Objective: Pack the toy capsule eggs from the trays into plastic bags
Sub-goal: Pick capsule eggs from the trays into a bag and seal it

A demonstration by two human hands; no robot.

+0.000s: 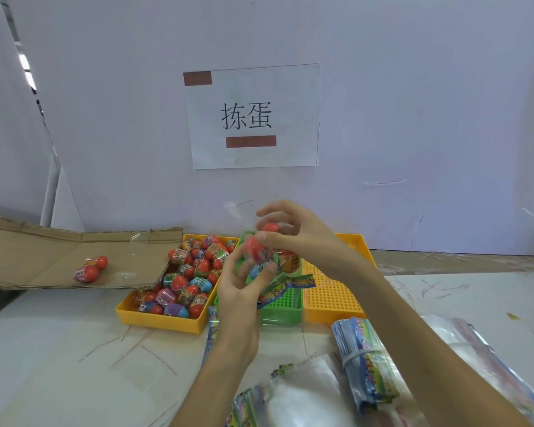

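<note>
Above the trays, my left hand (242, 282) grips a clear plastic bag (285, 283) with a colourful printed header; a red and a blue capsule egg (256, 257) show inside it. My right hand (293, 234) pinches a red capsule egg (270, 227) at the bag's mouth. The left yellow tray (154, 315) holds several wrapped eggs (195, 272). Behind my hands sits a green tray (285, 309), with an orange-wrapped egg (290, 261) just visible past my fingers.
A yellow perforated tray (330, 291) lies to the right. Flattened cardboard (43, 251) at the left carries a packed bag of two red eggs (91, 269). Bundles of printed bags (367, 359) and loose clear bags (305, 396) lie near the front. A white wall with a paper sign (253, 117) stands behind.
</note>
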